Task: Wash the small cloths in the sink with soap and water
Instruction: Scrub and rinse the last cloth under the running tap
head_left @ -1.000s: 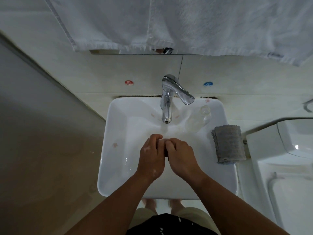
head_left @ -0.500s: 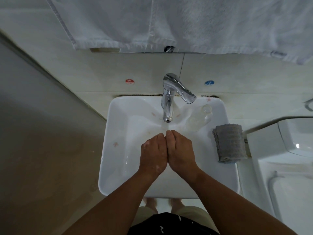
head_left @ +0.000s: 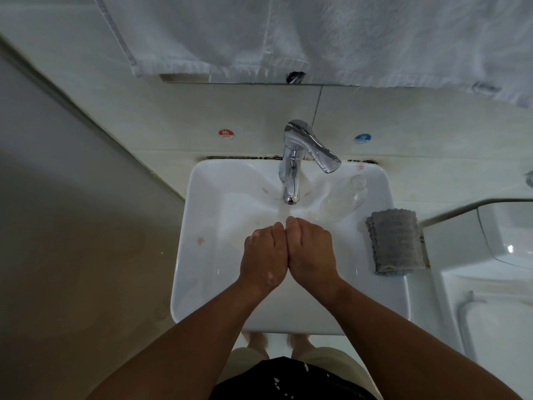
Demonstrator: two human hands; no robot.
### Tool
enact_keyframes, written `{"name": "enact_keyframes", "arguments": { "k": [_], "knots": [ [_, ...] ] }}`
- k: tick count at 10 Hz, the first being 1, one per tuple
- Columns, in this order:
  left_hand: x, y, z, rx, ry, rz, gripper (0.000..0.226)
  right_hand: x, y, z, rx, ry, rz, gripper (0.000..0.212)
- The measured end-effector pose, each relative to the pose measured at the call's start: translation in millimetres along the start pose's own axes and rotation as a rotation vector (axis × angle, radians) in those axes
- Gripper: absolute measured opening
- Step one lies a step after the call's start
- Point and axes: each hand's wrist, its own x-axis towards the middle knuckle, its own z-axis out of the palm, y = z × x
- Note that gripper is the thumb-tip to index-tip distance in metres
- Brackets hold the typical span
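Note:
My left hand [head_left: 264, 256] and my right hand [head_left: 310, 252] are pressed side by side, backs up, in the white sink [head_left: 202, 226], just below the spout of the chrome tap [head_left: 291, 180]. The fingers of both hands curl down and inward. The hands cover whatever they hold, so no small cloth shows between them now. A thin stream of water falls from the spout onto my knuckles. A folded stack of grey small cloths [head_left: 395, 241] lies on the sink's right rim, apart from my hands.
A clear bottle [head_left: 343, 197] lies tipped in the sink's back right corner. White towels [head_left: 317, 39] hang above the tap. A toilet [head_left: 496, 284] stands close on the right and a grey wall on the left.
My hands have slid forward under the spout and closed together. A dark bit of cloth that showed between them a second ago is now covered.

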Motion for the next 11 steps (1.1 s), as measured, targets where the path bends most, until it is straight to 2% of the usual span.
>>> {"name": "enact_keyframes", "arguments": {
  "k": [1, 2, 3, 4, 5, 6, 7, 8, 9, 10, 11],
  "knots": [
    [1, -1, -1, 0.036, -0.035, 0.015, 0.063, -2, 2, 4, -0.037, 0.045, -0.04, 0.035],
    [-1, -4, -1, 0.023, -0.06, 0.005, 0.062, -5, 4, 6, 0.012, 0.009, -0.035, 0.027],
    [1, -7, 3, 0.048, -0.08, -0.008, 0.059, -5, 1, 6, 0.023, 0.022, -0.005, 0.006],
    [1, -14, 6, -0.084, -0.123, -0.068, 0.045, 4, -7, -12, 0.36, -0.136, 0.36, 0.03],
    [-5, -22, 8, -0.361, -0.096, -0.2, 0.036, 0, -6, -10, 0.786, -0.238, 0.804, 0.025],
    [-13, -25, 10, -0.583, -0.095, -0.305, 0.02, -4, -3, -8, 1.074, -0.256, 1.025, 0.034],
    [-14, -29, 11, -0.713, -0.188, -0.377, 0.022, -10, -2, -7, 1.022, -0.335, 0.934, 0.024],
    [-11, -34, 11, -0.584, -0.214, -0.344, 0.024, -12, 0, -10, 1.212, -0.396, 0.941, 0.025],
    [-6, -39, 9, -0.436, -0.228, -0.262, 0.03, -12, 4, -12, 1.261, -0.413, 0.932, 0.025],
    [-3, -44, 12, -0.428, -0.174, -0.272, 0.021, -14, 9, -8, 1.113, -0.356, 0.877, 0.015],
    [4, -47, 12, -0.37, 0.014, -0.33, 0.024, -13, 17, -3, 0.957, -0.347, 0.787, 0.01]
  ]
}}
